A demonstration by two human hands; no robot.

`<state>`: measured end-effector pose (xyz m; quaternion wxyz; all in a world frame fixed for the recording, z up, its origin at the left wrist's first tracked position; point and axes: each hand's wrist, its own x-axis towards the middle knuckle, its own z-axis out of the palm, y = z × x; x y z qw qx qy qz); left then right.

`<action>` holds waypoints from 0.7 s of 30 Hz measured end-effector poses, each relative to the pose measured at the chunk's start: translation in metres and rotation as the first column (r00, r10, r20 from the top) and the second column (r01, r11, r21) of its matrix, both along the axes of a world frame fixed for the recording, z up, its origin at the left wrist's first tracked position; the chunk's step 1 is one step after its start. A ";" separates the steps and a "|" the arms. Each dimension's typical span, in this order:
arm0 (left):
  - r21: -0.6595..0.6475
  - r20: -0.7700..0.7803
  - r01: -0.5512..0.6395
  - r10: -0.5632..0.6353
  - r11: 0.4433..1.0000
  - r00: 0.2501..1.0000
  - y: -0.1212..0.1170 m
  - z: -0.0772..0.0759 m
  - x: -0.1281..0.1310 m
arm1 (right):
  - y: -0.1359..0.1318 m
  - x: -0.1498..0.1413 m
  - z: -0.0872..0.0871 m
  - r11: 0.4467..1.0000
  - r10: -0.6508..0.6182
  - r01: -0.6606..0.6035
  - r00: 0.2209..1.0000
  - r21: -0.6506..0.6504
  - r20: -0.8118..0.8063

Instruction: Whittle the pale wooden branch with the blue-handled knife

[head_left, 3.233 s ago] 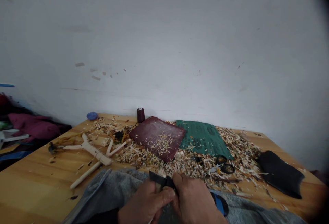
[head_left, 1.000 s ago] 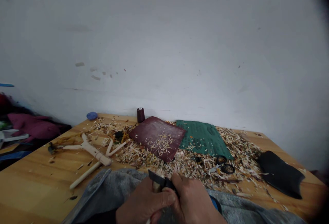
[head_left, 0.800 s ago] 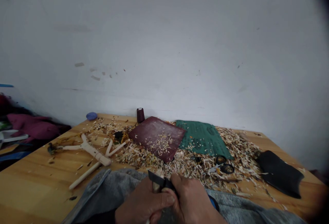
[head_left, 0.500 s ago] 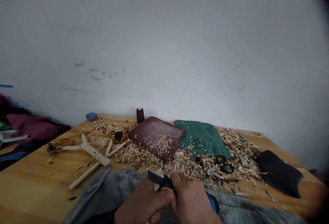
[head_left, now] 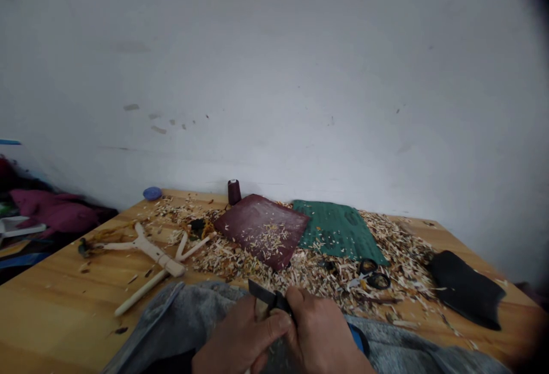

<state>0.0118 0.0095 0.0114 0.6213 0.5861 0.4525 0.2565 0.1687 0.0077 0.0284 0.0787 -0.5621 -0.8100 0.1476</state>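
Note:
Low in the middle of the view my right hand point(head_left: 323, 331) is wrapped round the dark handle of a knife point(head_left: 261, 293), its blade pointing to the left and away from me. My left hand point(head_left: 242, 337) is closed round a pale wooden stick point(head_left: 261, 307), mostly hidden by the fingers. The left thumb reaches across to my right hand, close by the knife. The blade lies across the stick's upper end. A grey cloth point(head_left: 193, 305) covers my lap beneath both hands.
Wood shavings point(head_left: 240, 265) cover much of the wooden table point(head_left: 55, 311). On it lie a forked peeled branch point(head_left: 150, 251), a maroon sheet point(head_left: 257, 219), a green sheet point(head_left: 338, 228), scissors point(head_left: 377, 280) and a black curved piece point(head_left: 465, 291). A thread spool point(head_left: 234, 192) stands by the wall.
The knife blade has tilted a little and shifted slightly right and up, with my right hand moving along. My left hand keeps its hold on the stick. Everything on the table stays put.

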 end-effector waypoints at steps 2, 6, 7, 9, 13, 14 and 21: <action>0.028 -0.053 0.026 -0.024 0.999 0.998 0.001 0.004 -0.001 | 0.000 0.001 0.002 1.000 0.029 -0.029 0.999 -0.003 -0.014; 0.037 -0.148 0.041 -0.035 0.998 0.988 0.002 0.008 -0.003 | -0.002 0.002 0.009 0.998 0.020 -0.021 1.000 -0.052 -0.018; 0.046 -0.169 0.043 -0.035 0.998 0.985 0.002 0.008 -0.003 | -0.002 0.003 0.009 0.998 0.019 -0.020 1.000 -0.054 -0.021; 0.069 -0.183 0.056 -0.042 0.996 0.982 0.002 0.008 -0.003 | -0.002 0.003 0.009 0.999 0.014 -0.015 1.000 -0.046 -0.018; 0.055 -0.140 0.058 -0.049 0.997 0.989 0.001 0.005 -0.002 | -0.001 0.001 0.007 0.999 -0.018 0.019 1.000 -0.030 0.021; 0.051 -0.131 0.047 -0.040 0.998 0.991 0.001 0.004 -0.001 | -0.001 0.001 0.006 0.999 -0.026 0.027 0.999 -0.025 0.028; 0.066 -0.097 0.009 -0.002 0.998 0.995 0.002 0.005 0.000 | -0.003 -0.001 0.002 0.998 -0.056 0.056 0.998 0.000 0.039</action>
